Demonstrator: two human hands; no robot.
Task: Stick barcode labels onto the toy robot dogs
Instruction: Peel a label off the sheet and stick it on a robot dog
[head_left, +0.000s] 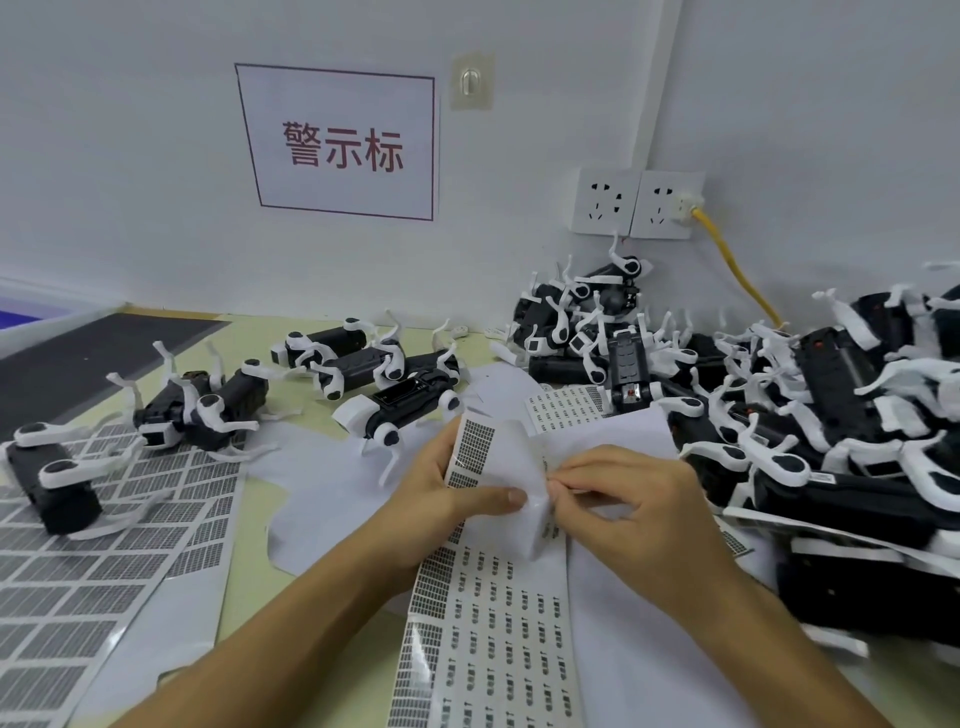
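My left hand (441, 493) grips a folded-up end of a long barcode label sheet (483, 623) that runs down the table toward me. My right hand (623, 499) pinches at the sheet's bent edge with thumb and forefinger; whether a label is between the fingertips is hidden. Just beyond my hands lies a black-and-white toy robot dog (400, 410) on its back. Several more dogs (208, 405) lie to the left. A big heap of dogs (805, 415) fills the right side.
A second label sheet (93, 561) lies at the left under a dog (52, 483). White backing paper (311, 483) covers the middle. On the wall are a sign (343, 145), two sockets (639, 202) and a yellow cable (737, 270).
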